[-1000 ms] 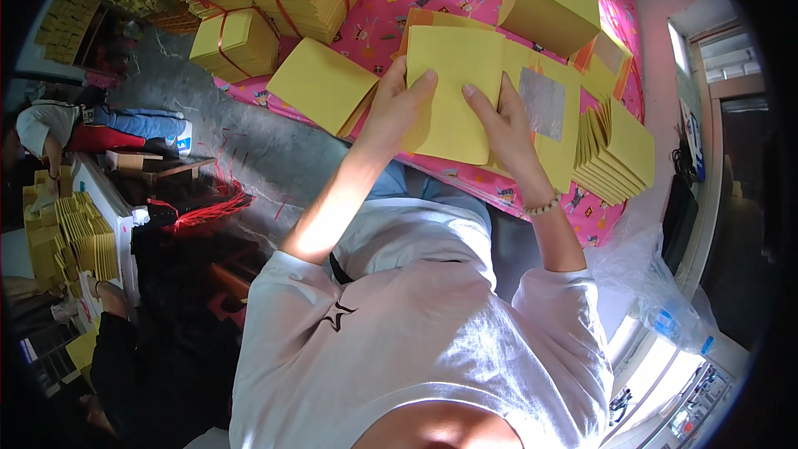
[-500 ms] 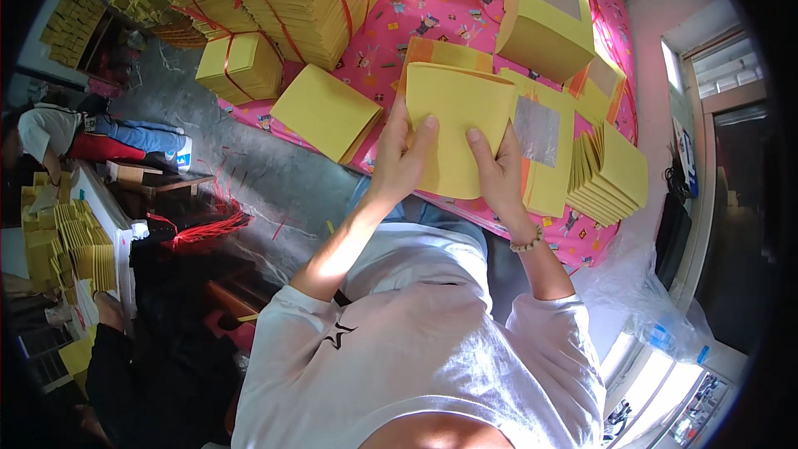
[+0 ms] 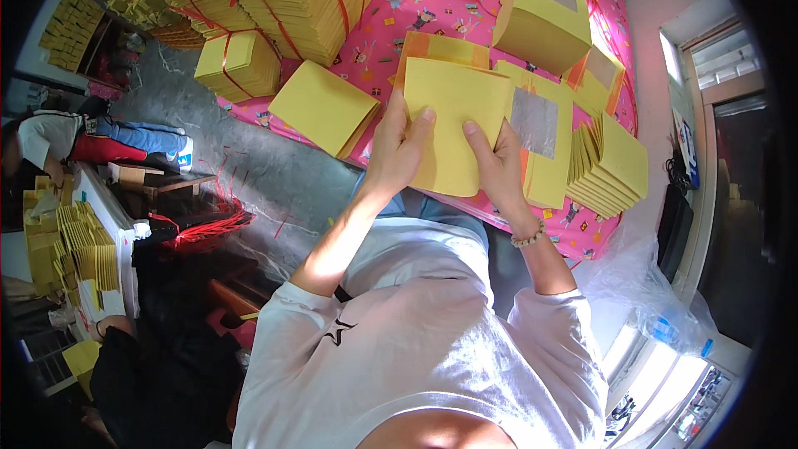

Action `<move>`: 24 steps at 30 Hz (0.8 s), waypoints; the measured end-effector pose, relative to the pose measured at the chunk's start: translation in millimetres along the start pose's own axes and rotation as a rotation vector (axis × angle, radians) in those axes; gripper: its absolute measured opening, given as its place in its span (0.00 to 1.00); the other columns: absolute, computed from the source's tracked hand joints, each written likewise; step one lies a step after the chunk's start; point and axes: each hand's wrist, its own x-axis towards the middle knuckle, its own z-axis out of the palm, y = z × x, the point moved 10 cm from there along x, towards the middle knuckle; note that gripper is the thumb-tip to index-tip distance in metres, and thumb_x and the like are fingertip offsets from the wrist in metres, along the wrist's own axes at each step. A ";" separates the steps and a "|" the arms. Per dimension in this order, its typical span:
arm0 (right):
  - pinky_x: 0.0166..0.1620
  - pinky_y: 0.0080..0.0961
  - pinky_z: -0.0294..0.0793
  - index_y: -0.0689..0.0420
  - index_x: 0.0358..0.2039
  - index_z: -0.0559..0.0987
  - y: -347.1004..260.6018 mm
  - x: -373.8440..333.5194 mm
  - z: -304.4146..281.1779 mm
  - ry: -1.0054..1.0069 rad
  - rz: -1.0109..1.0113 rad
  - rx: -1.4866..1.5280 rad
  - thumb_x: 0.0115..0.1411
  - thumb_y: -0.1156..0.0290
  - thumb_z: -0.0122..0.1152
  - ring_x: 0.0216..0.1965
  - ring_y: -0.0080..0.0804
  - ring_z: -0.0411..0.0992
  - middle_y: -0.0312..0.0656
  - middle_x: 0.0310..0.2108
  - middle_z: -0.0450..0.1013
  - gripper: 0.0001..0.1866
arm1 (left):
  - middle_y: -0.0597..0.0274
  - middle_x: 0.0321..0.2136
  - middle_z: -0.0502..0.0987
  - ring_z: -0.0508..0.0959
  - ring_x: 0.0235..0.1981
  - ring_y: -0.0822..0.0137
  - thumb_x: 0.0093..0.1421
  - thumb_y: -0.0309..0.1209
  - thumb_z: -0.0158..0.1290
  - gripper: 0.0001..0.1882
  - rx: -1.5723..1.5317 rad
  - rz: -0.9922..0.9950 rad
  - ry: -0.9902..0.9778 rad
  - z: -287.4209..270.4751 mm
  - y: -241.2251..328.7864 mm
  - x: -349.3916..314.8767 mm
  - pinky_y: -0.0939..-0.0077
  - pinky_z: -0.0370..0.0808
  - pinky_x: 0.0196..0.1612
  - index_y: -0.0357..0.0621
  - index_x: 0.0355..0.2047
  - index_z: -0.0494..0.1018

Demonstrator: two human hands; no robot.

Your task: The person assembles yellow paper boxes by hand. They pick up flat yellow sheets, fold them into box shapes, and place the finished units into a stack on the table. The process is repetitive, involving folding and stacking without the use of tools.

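A folded yellow paper packet (image 3: pixel 453 137) is held upright between my two hands, over the near edge of the pink table. My left hand (image 3: pixel 399 148) grips its left side, thumb flat on the front face. On the right side, my right hand (image 3: pixel 500 170) holds it the same way; the fingers of both hands are mostly hidden behind it. Just beyond stands a yellow and orange piece (image 3: pixel 449 48), partly covered by the packet. Close to my right hand lies a flat yellow sheet with a silvery window (image 3: pixel 534 122). Left of my left hand rests another folded yellow packet (image 3: pixel 324 108).
Tall yellow stacks tied with red strips (image 3: pixel 291 8) fill the back left, with a smaller tied bundle (image 3: pixel 238 65) before them. At the right are a thick yellow block (image 3: pixel 540 25) and fanned folded packets (image 3: pixel 607 168). Two other people work at a white table (image 3: pixel 116 216) on the left.
My hands and the packet stay nearly in place, shifted very slightly up and left. At the lower left, another person's hand and dark sleeve have moved a little.
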 end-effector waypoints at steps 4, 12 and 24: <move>0.41 0.20 0.74 0.66 0.49 0.72 8.9 8.6 -2.9 0.015 0.034 0.009 0.65 0.68 0.55 0.40 0.20 0.73 0.41 0.41 0.76 0.16 | 0.60 0.45 0.74 0.73 0.48 0.73 0.66 0.27 0.47 0.14 -0.150 -0.165 -0.063 3.8 -10.1 10.1 0.76 0.69 0.51 0.38 0.51 0.65; 0.39 0.19 0.74 0.66 0.48 0.73 22.8 20.2 1.0 0.006 0.150 0.047 0.66 0.65 0.54 0.38 0.20 0.74 0.40 0.40 0.76 0.17 | 0.61 0.46 0.75 0.74 0.48 0.71 0.66 0.31 0.48 0.16 -0.171 -0.323 -0.012 1.0 -25.2 15.3 0.74 0.70 0.51 0.40 0.52 0.66; 0.40 0.18 0.73 0.65 0.47 0.74 29.1 19.5 -4.1 0.022 0.133 0.122 0.66 0.64 0.54 0.38 0.18 0.73 0.38 0.39 0.76 0.17 | 0.49 0.36 0.76 0.77 0.37 0.60 0.64 0.29 0.47 0.13 0.144 -0.052 0.065 -13.1 -15.2 12.4 0.67 0.73 0.39 0.33 0.44 0.63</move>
